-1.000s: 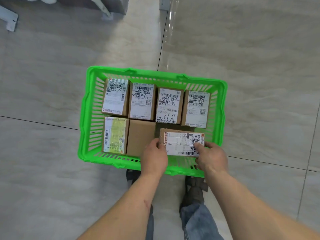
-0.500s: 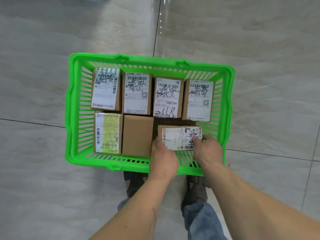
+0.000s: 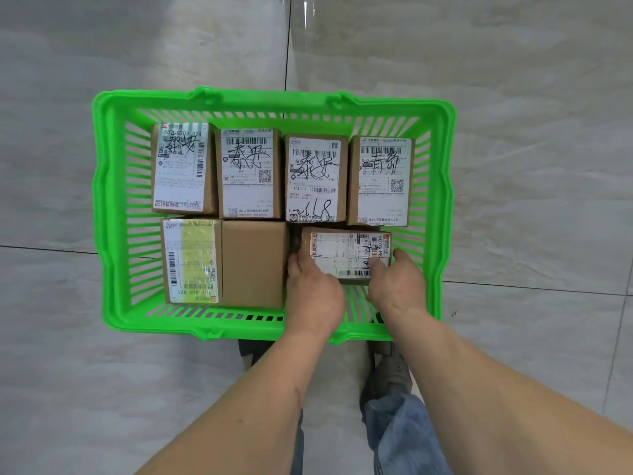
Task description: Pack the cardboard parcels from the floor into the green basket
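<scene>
bright green slotted plastic basket (image 3: 102, 207) sits on glossy grey-beige marbled floor tiles (image 3: 513, 132) with thin dark grout lines; rim is smooth and moulded, walls are ribbed slats. inside, seven brown matte cardboard parcels, all rectangular blocks. far row, four side by side, each with a white printed label and black marker scrawl: far-left parcel (image 3: 183, 168), second parcel (image 3: 248, 173), third parcel (image 3: 315, 178), far-right parcel (image 3: 380, 180). near row: a parcel with a white label and a yellowish glossy tape strip (image 3: 191, 260) at the left, touching a plain unlabelled cardboard parcel (image 3: 253, 264) beside it. the last one, a sideways parcel with a wrinkled white label under clear tape (image 3: 346, 252), is in the near-right corner, just beside the third and far-right parcels. left hand (image 3: 313, 291) has fingers curled on that parcel's left end, right hand (image 3: 397, 282) has fingers over its right edge with the thumb at the right corner; both grasp it. cannot tell whether it rests flat on the basket floor. below the basket rim, dark shoes (image 3: 387, 375) and blue denim trouser legs (image 3: 400, 437). versus half a second ago: same grip, parcel in the same corner slot, the camera view now more square over the basket.
</scene>
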